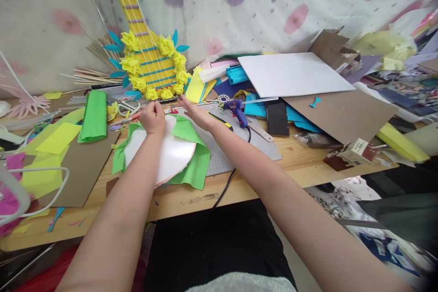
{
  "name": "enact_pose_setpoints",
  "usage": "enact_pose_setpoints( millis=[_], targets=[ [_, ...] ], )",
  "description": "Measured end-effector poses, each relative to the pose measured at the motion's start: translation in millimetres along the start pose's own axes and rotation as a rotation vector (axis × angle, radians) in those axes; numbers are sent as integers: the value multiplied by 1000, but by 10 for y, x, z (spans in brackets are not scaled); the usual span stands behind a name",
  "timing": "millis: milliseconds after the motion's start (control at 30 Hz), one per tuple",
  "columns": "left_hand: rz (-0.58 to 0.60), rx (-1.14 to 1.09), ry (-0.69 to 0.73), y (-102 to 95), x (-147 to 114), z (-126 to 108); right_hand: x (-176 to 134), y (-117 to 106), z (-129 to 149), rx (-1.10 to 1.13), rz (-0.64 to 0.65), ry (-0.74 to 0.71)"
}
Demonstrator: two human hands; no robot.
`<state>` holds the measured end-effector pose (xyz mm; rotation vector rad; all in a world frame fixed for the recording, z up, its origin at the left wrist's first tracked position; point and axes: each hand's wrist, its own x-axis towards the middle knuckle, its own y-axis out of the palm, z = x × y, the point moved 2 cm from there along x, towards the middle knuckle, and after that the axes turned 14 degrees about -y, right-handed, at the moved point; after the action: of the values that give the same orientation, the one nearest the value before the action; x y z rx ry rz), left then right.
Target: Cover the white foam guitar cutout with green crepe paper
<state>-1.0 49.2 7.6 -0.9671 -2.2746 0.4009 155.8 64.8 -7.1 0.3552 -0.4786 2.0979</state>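
Observation:
My left hand (152, 117) is curled into a fist at the upper edge of a white rounded board (176, 148). What its fingers hold, if anything, is hidden. Green crepe paper (195, 171) lies under the board and spreads out past its edges. To the right, my right hand (198, 113) is stretched out flat, fingers extended and nothing in it, over the grey cutting mat (219, 157). A yellow-and-black utility knife (221, 121) and a blue hot glue gun (237, 110) lie just beyond its wrist.
A yellow paper guitar (153, 66) with paper roses leans at the back. Scissors (129, 107) and a green crepe roll (94, 116) are on the left. A phone (277, 118), a metal ruler (260, 131), a white foam board (294, 73) and brown cardboard (342, 112) lie right.

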Motion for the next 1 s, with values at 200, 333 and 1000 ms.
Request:
enact_pose_setpoints(
  millis=[200, 333, 1000],
  targets=[
    [9, 36, 9, -2, -8, -14, -185, 53, -30, -167, 17, 98],
    [34, 121, 21, 12, -26, -59, -183, 155, -14, -421, 202, 65],
    [616, 588, 337, 181, -119, -204, -387, 255, 197, -352, 35, 150]
  ],
)
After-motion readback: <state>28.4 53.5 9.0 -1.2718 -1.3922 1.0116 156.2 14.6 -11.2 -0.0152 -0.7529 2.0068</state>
